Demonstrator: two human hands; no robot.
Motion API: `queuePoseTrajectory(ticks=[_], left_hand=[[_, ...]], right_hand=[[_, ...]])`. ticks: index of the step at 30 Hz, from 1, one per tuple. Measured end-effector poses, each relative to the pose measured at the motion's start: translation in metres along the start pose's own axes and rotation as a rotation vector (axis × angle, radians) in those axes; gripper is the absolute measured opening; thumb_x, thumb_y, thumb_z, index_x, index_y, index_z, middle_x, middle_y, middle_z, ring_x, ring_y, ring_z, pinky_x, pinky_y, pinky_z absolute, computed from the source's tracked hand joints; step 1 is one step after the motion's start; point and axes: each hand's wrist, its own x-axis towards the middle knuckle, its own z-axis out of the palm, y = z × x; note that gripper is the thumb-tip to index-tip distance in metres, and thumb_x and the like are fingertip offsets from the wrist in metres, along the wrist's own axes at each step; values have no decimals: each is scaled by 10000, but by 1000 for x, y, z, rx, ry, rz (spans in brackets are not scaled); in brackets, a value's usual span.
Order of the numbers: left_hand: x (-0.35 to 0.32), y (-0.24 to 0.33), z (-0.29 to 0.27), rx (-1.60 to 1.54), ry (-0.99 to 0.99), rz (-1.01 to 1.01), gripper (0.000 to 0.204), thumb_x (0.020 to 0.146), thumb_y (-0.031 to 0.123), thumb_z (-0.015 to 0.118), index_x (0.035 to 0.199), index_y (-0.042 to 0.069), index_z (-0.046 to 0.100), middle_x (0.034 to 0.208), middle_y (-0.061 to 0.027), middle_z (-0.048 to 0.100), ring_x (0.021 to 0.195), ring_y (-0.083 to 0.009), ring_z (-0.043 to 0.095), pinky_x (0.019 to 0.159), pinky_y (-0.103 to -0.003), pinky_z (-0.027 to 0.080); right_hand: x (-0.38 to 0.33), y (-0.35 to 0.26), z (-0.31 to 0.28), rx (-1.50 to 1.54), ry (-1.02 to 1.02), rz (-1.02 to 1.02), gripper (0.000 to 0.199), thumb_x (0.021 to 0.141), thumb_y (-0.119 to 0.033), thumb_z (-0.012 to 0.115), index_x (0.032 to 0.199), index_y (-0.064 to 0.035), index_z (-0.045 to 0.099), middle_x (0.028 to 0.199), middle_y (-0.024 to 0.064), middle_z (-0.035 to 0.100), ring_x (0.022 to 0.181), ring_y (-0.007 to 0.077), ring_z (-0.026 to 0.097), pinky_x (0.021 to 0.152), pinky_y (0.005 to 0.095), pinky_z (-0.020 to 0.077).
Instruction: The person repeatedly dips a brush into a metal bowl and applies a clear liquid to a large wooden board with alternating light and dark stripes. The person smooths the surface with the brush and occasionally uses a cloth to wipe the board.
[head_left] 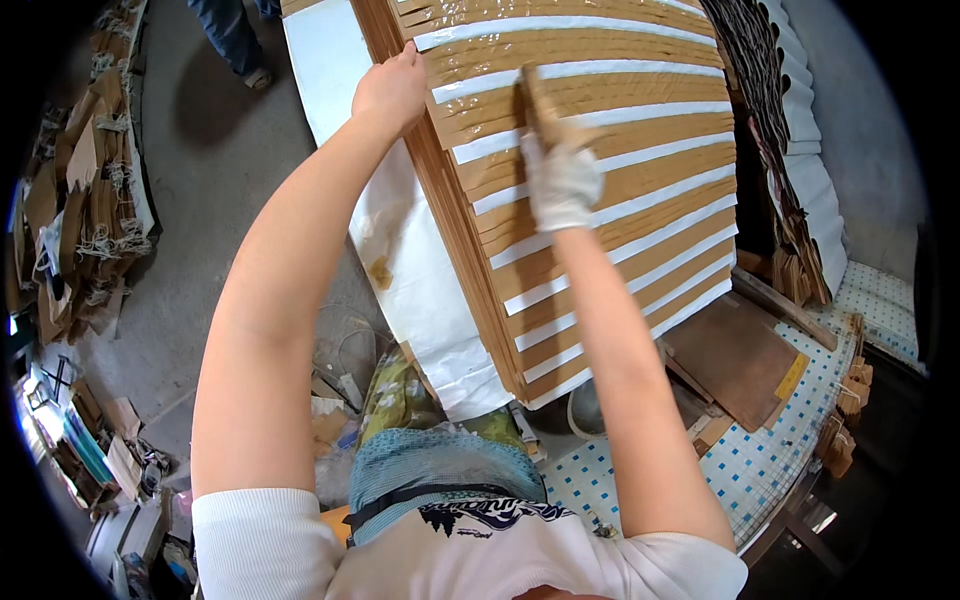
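Note:
A fanned stack of brown paper sheets (640, 150) with several white strips across it fills the top middle of the head view. My left hand (393, 88), bare, is closed at the stack's left edge, its fingers gripping the brown layers there. In a white glove, my right hand (565, 185) is wrapped around a wooden brush (541, 105) over the middle of the stack. Motion smears the brush, and its bristles cannot be made out. A wet shine lies on the sheets between the two hands.
White sheeting (420, 260) lies under the stack's left side. At the lower right are a brown board (735, 350) and a blue-dotted tabletop (770, 470). Cardboard scraps (85, 160) are piled at far left. Another person's leg (230, 35) stands at the top left.

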Motion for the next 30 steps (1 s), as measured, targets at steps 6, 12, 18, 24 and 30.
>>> queuePoseTrajectory(ticks=[6,12,18,24,30], left_hand=[[-9,-15,-1,-34,-60,-29,626,854,31,499,1471,34,395,1584,-94,328,1291,-271,521,987,-385,508],[-23,-32,23,-161,139,131,716,806,-42,457,1500,115,374,1586,-54,331,1361,-283,448,1068,-393,453],[3,-30,32,-270,446,88,554,827,18,500,1381,13,501,1474,-119,478,1245,-321,544,1033,-408,465],[16,-36,34,-99,311,125,528,832,28,510,1358,-20,514,1478,-146,468,1211,-319,570,1016,-400,475],[7,-36,22,-74,215,117,631,793,-2,538,1418,-17,453,1525,-145,407,1218,-313,564,1001,-378,481]], right_hand=[[-69,-29,-7,52,-171,-346,350,918,-308,614,1254,-212,619,931,30,649,814,276,661,692,422,535],[-73,43,-25,352,-215,69,443,905,-407,676,1178,-59,660,977,144,680,866,305,648,776,388,517],[-150,33,-31,42,-309,-231,498,827,-272,773,1258,-74,623,943,100,674,789,253,646,726,361,539],[-115,71,-45,775,-395,254,402,908,-246,723,1201,9,616,965,54,657,878,159,624,787,319,526],[-109,62,-55,201,-501,-259,363,791,-199,798,1129,-106,702,971,106,695,918,295,671,780,363,539]])
